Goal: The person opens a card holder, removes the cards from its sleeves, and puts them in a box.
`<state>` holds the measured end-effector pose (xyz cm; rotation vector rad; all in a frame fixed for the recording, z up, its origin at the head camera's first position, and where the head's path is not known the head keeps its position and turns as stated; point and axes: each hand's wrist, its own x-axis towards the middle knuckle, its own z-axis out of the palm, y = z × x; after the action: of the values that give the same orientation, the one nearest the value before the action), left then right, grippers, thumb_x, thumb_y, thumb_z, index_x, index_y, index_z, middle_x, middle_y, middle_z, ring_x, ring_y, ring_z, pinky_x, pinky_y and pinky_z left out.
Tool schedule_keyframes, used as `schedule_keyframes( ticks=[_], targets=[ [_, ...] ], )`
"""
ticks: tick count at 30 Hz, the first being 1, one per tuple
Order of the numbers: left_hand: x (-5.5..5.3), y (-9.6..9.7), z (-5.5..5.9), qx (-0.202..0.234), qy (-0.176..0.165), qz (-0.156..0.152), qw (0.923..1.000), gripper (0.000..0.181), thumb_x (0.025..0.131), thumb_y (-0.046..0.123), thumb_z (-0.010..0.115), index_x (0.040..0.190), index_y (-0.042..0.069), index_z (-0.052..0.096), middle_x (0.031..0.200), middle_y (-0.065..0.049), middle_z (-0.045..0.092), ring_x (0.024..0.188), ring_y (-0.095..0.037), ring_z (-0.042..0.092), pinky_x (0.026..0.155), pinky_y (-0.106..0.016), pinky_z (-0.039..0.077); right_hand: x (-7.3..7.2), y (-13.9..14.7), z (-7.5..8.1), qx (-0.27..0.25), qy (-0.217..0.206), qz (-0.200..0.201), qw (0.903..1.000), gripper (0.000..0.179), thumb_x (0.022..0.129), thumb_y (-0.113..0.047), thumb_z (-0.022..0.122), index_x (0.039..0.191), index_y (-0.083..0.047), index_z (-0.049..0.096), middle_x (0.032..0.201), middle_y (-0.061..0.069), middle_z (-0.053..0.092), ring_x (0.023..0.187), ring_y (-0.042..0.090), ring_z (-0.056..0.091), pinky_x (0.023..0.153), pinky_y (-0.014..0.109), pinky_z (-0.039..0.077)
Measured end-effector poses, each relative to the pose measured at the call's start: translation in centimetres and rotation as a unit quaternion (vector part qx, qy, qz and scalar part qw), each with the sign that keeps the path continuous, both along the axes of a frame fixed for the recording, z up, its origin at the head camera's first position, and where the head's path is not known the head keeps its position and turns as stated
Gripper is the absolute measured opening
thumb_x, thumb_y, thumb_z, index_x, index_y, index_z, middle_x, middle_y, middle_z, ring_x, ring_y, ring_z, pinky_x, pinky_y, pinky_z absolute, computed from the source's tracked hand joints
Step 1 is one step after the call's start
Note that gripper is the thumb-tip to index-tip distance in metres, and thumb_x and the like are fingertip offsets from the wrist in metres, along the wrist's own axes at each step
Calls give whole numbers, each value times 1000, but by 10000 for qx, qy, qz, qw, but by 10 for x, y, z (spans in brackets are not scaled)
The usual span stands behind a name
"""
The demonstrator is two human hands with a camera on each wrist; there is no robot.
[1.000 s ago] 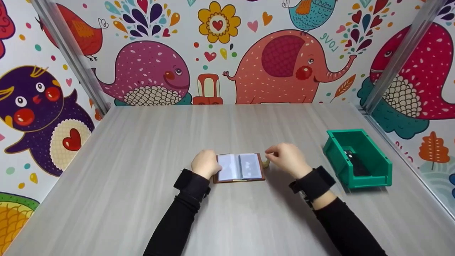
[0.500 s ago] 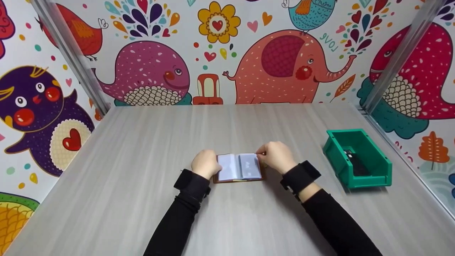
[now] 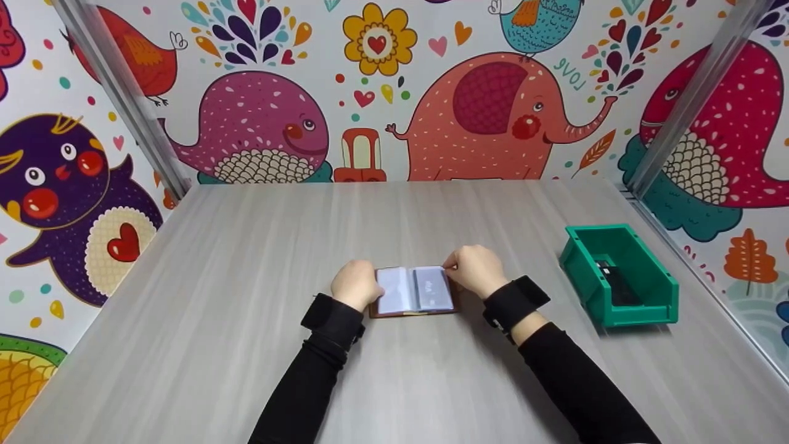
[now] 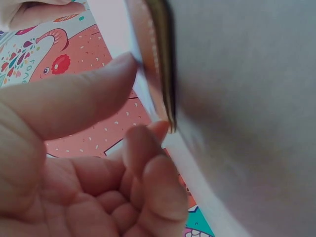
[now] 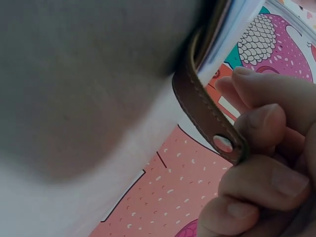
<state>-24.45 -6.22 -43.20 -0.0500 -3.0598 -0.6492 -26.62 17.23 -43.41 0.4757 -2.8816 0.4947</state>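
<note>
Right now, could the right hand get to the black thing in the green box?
Probably yes. The right hand is by the little book, and I see nothing between it and the green box. The box is open on top, so the black thing inside looks reachable.

A small booklet (image 3: 414,291) is laid open and flat on the table (image 3: 216,308), its two halves spread side by side. It is bound in a brown cover (image 4: 148,42) edged with pale stitching and filled with whitish, glossy pages (image 3: 393,290). The left edge is held by the left hand (image 3: 356,285), thumb over the page. A stitched strap (image 5: 197,98) with a metal snap (image 5: 223,143) is extended beside the right hand (image 3: 478,269), whose fingertips are placed at the upper right corner.
</note>
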Motion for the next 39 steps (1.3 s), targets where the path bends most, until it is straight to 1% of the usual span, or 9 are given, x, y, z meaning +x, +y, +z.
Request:
schedule_keyframes(
  ticks=[5, 9, 13, 19, 23, 31, 35, 39],
  targets=[
    [-1, 0, 0, -2, -19, 5, 10000, 21, 71, 16, 82, 78, 4, 67, 91, -13, 69, 83, -30, 65, 70, -43, 53, 0, -3, -2, 101, 175, 178, 9996, 11, 81, -13, 77, 90, -18, 82, 88, 1, 75, 80, 26, 70, 66, 44, 54],
    [0, 0, -1, -2, 33, -22, 10000, 21, 71, 16, 82, 77, 4, 66, 91, -13, 69, 83, -30, 65, 70, -44, 53, 0, -7, -3, 186, 309, 304, 9989, 11, 80, -12, 78, 88, -18, 82, 88, 1, 75, 79, 26, 70, 66, 44, 55],
    [0, 0, -1, -2, 103, -68, 9999, 20, 70, 15, 82, 77, 3, 66, 90, -14, 69, 82, -30, 65, 70, -44, 53, 0, -8, -4, 260, 263, 320, 9988, 11, 79, -11, 79, 88, -17, 82, 88, 2, 75, 80, 28, 70, 68, 45, 55],
    [-1, 0, 0, -11, -13, -1, 10000, 21, 71, 17, 83, 77, 4, 67, 92, -13, 70, 84, -30, 66, 69, -44, 54, -2, -9, -4, 324, 144, 216, 9991, 13, 80, -12, 79, 90, -18, 82, 90, 3, 75, 83, 29, 70, 69, 47, 55],
    [-2, 0, 0, -23, -57, 19, 10000, 21, 71, 17, 83, 80, 4, 69, 93, -14, 70, 85, -30, 66, 71, -44, 54, -1, -10, -5, 375, 153, 186, 9990, 14, 80, -10, 77, 90, -19, 82, 90, 3, 75, 81, 29, 70, 68, 47, 54],
    [-1, -1, 1, -27, -31, -18, 10000, 19, 72, 16, 82, 80, 4, 69, 94, -14, 70, 85, -30, 66, 70, -44, 54, -1, -12, -6, 583, 314, 318, 9973, 16, 79, -8, 74, 82, -21, 82, 80, 2, 74, 70, 29, 67, 60, 49, 52],
    [-1, 0, 1, -6, -30, -21, 10000, 20, 72, 16, 82, 81, 4, 69, 93, -13, 70, 84, -29, 65, 70, -43, 54, 0, -13, -5, 557, 319, 458, 9969, 14, 78, -8, 74, 82, -19, 82, 80, 2, 74, 70, 28, 67, 60, 48, 52],
    [0, 1, 1, -11, -4, -28, 10000, 21, 72, 16, 83, 82, 3, 69, 92, -13, 70, 84, -29, 65, 70, -43, 54, 2, -15, -3, 511, 240, 543, 9969, 11, 79, -9, 77, 84, -17, 82, 85, 2, 75, 76, 27, 69, 64, 45, 54]
  ],
)
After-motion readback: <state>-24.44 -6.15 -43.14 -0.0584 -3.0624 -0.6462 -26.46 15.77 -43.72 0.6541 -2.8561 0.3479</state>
